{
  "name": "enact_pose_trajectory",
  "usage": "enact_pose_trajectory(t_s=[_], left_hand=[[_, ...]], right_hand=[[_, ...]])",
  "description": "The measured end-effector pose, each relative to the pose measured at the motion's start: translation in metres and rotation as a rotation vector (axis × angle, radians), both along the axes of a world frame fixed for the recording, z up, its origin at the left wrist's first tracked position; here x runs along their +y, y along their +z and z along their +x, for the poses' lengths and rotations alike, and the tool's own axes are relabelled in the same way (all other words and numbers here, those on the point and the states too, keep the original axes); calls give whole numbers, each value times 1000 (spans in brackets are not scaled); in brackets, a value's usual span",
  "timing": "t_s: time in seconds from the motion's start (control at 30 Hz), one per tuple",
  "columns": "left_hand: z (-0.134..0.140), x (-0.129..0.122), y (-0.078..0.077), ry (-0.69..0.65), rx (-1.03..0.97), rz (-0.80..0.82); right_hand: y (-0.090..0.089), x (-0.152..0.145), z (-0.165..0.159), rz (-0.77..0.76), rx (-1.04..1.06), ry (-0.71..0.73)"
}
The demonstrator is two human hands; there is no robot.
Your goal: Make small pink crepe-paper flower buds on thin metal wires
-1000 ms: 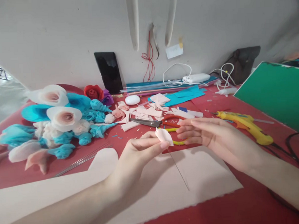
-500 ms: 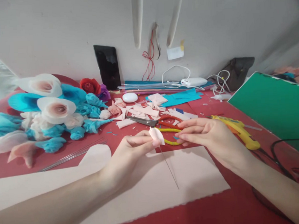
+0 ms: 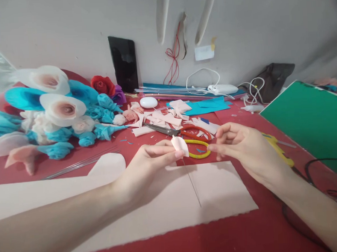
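Observation:
My left hand [image 3: 150, 162] pinches a small pale pink paper petal [image 3: 180, 146] between thumb and fingers. A thin wire stem [image 3: 192, 183] runs down from the petal toward the lower right. To the right, my right hand [image 3: 243, 146] is open in the air, thumb and fingers apart and slightly curled, with nothing visible in it. Its thumb tip overlaps the yellow handle of a pair of scissors [image 3: 195, 131] in the view; I cannot tell whether they touch. Beneath both hands lies a large pale pink paper sheet [image 3: 217, 198].
Blue, white and pink paper flowers [image 3: 58, 120] are heaped at the left. Wires [image 3: 80, 164] lie before them. Behind the scissors are pink scraps [image 3: 165, 118] and blue paper [image 3: 209, 105]. A yellow glue gun [image 3: 283, 154], a green board [image 3: 309, 122] and a black cable [image 3: 309, 171] occupy the right.
My right hand has drawn back to the right, away from the petal, and its fingers have curled. My left hand still holds the petal, and the whole view has shifted slightly.

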State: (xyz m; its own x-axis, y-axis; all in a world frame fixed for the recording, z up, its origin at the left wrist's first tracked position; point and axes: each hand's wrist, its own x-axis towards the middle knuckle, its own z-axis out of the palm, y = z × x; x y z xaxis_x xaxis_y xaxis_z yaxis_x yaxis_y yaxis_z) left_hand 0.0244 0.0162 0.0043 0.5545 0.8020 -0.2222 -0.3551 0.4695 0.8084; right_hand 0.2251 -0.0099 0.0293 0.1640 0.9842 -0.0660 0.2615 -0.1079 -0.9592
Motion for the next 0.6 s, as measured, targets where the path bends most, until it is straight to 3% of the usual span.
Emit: enact_pose_trajectory(t_s=[0.4, 0.6], left_hand=[[0, 1, -2, -8, 21, -42], [0, 1, 1, -6, 35, -66]], right_hand=[[-2, 8, 9, 145, -297, -47], [-3, 9, 13, 163, -312, -27]])
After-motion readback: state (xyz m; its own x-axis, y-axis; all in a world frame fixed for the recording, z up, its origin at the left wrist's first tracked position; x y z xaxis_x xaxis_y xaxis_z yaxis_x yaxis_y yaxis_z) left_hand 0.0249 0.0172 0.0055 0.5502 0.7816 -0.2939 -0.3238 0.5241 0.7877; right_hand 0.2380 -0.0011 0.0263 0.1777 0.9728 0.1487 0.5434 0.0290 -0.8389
